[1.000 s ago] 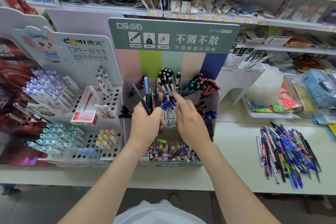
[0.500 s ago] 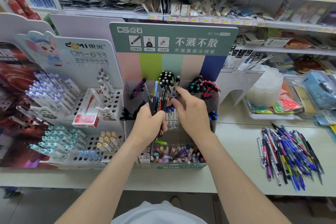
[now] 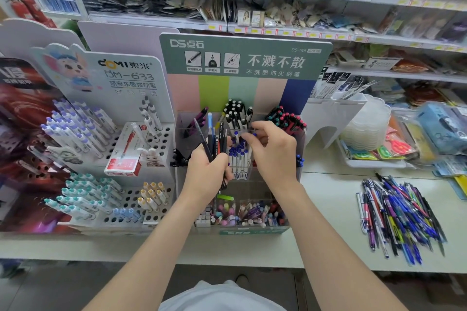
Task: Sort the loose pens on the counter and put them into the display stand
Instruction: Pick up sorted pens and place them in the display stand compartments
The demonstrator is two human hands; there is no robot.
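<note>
The clear display stand (image 3: 300,144) with a green header stands at the centre of the counter, its compartments filled with black-, blue- and red-capped pens. My left hand (image 3: 206,174) grips a bunch of dark and blue pens (image 3: 214,140) upright in front of the stand. My right hand (image 3: 274,151) hovers over the middle compartment, thumb and fingers pinching a white blue-capped pen (image 3: 236,135) among the blue-capped pens (image 3: 238,159). A pile of loose pens (image 3: 401,212) lies on the counter to the right.
A white perforated pen stand (image 3: 161,139) with purple, teal and yellow pens and a red box (image 3: 123,161) sits to the left. Stacked clear containers (image 3: 366,126) and packaged goods crowd the back right. Stocked shelves rise behind. The counter's front edge (image 3: 151,252) runs below my arms.
My right hand has lifted a little and curled its fingers over the blue-capped pens in the middle compartment. My left hand keeps its bunch of pens in about the same place.
</note>
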